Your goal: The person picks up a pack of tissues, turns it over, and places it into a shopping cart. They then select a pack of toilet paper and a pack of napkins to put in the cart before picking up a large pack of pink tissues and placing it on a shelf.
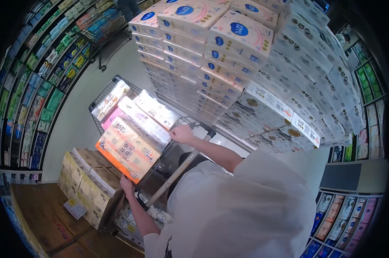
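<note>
A shopping cart [100, 92] is in front of me, loaded with several packs of tissues. Nearest lies an orange-and-cream pack of tissues [128, 148]; behind it are a white-and-lilac pack [145, 120] and a white pack [155, 108]. My left hand [126, 184] is closed at the lower edge of the orange pack, its fingertips partly hidden. Beside the right end of the lilac pack, my right hand [182, 134] is closed; what its fingers hold is hidden. The cart's handlebar [173, 177] crosses in front of my body.
A tall stack of tissue packs [241, 38] stands on the right. Yellowish cartons [85, 185] rest on brown boxes [39, 215] at lower left. Stocked shelves [44, 77] line the left side. Another loaded cart [102, 30] is farther off, with a person's legs [128, 8] near it.
</note>
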Demonstrator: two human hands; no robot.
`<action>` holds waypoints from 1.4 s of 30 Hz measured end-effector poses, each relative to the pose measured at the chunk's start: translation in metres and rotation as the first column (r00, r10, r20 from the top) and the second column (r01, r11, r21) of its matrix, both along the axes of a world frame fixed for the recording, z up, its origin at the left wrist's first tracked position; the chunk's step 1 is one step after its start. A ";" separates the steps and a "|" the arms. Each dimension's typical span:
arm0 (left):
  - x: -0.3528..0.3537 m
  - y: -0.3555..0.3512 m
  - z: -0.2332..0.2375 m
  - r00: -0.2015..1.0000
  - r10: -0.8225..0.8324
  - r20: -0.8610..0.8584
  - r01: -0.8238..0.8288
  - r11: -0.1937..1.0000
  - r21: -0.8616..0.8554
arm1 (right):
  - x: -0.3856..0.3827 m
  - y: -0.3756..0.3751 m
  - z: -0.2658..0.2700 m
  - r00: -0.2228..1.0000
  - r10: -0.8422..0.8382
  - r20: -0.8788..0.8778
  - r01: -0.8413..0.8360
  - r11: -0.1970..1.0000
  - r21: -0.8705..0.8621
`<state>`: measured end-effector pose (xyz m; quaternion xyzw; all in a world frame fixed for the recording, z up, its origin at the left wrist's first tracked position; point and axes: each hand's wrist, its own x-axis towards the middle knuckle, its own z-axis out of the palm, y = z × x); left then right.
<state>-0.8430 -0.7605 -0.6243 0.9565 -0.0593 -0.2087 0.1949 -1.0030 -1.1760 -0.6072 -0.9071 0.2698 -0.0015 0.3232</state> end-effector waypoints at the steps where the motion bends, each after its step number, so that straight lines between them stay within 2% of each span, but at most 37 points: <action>1: 0.008 -0.001 -0.003 1.000 0.015 -0.010 -0.015 1.000 -0.008 | 0.005 -0.001 0.002 1.000 0.004 -0.008 -0.004 1.000 0.001; 5: 0.034 -0.005 -0.001 0.999 -0.035 0.004 0.035 0.999 0.019 | 0.030 -0.003 -0.002 1.000 0.009 -0.010 -0.009 1.000 -0.026; 9: 0.062 -0.010 -0.001 0.996 0.017 -0.085 -0.030 0.989 -0.148 | 0.056 -0.007 -0.001 1.000 -0.008 -0.026 0.008 1.000 -0.028; 10: 0.071 -0.010 -0.003 0.997 -0.040 -0.067 0.029 0.987 -0.157 | 0.063 -0.009 -0.001 0.999 -0.007 -0.038 0.006 1.000 -0.029; 15: 0.106 -0.016 -0.011 0.993 -0.012 -0.114 -0.018 0.965 -0.263 | 0.099 -0.015 -0.009 1.000 -0.016 -0.023 0.015 0.999 -0.040; 19: 0.136 -0.039 0.001 0.995 0.031 -0.098 -0.048 0.982 -0.184 | 0.131 -0.026 -0.010 1.000 -0.001 -0.031 0.001 1.000 -0.024; 22: 0.168 -0.036 -0.024 0.994 0.045 -0.100 -0.070 0.960 -0.271 | 0.155 -0.035 -0.006 0.998 0.011 -0.055 -0.011 1.000 0.008; 26: 0.207 -0.047 -0.031 0.991 0.024 -0.132 -0.061 0.957 -0.283 | 0.185 -0.046 -0.008 1.000 0.006 -0.012 -0.006 1.000 0.030; 28: 0.222 -0.063 -0.014 0.984 0.032 -0.174 -0.078 0.960 -0.268 | 0.200 -0.052 -0.010 1.000 0.008 0.015 -0.009 0.999 0.043; 31: 0.244 -0.083 0.000 0.993 0.034 -0.112 -0.052 0.986 -0.158 | 0.222 -0.059 -0.008 1.000 -0.008 0.022 0.007 0.997 0.074; 34: 0.269 -0.094 0.001 0.994 0.035 -0.106 -0.049 0.990 -0.130 | 0.242 -0.066 -0.009 0.999 -0.025 0.032 0.022 0.995 0.095; 35: 0.279 -0.097 -0.001 0.992 0.033 -0.124 -0.054 0.984 -0.169 | 0.248 -0.068 -0.011 0.999 -0.029 0.039 0.025 0.995 0.099; 39: 0.318 -0.096 -0.025 0.984 0.023 -0.178 -0.076 0.952 -0.296 | 0.272 -0.073 -0.012 0.998 -0.058 0.038 0.054 0.993 0.103; 41: 0.347 -0.086 -0.050 0.988 -0.017 -0.154 -0.036 0.940 -0.339 | 0.284 -0.075 -0.017 0.996 -0.075 0.044 0.070 0.993 0.095; 42: 0.373 -0.067 -0.086 0.991 -0.055 -0.124 0.007 0.934 -0.358 | 0.289 -0.076 -0.016 0.995 -0.087 0.048 0.083 0.992 0.093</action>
